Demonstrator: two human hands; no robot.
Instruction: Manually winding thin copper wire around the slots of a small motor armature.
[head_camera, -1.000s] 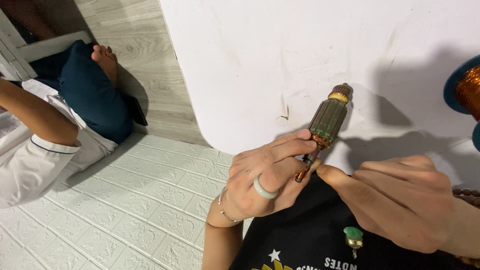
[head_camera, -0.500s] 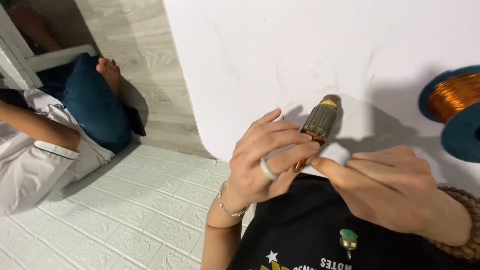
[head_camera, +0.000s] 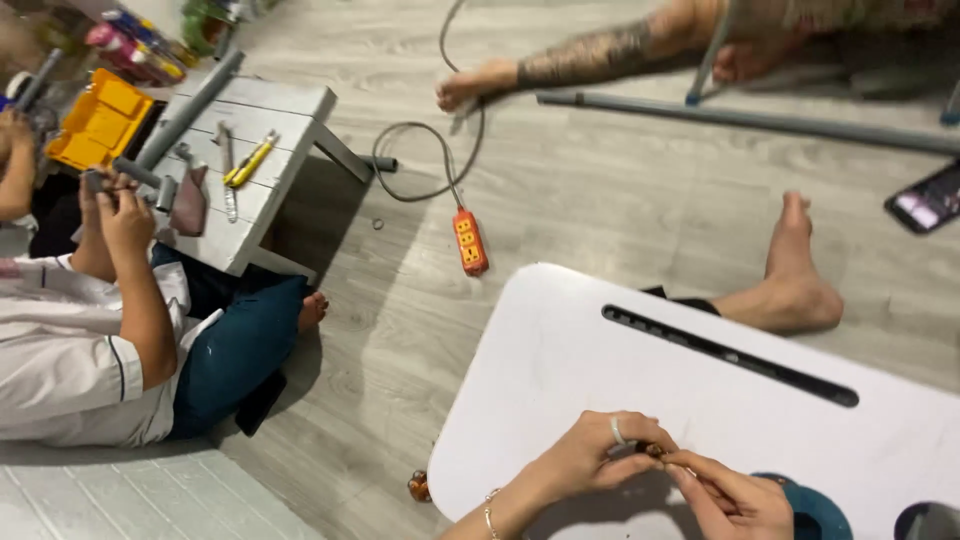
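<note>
I see my left hand (head_camera: 600, 462) and right hand (head_camera: 735, 500) pinched together on a small, mostly hidden part (head_camera: 655, 451) above the white table (head_camera: 560, 360).

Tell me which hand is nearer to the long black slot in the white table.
Left. The left hand with the ring lies closer below the long black slot in the white table; the right hand sits lower, nearer the person.
</note>
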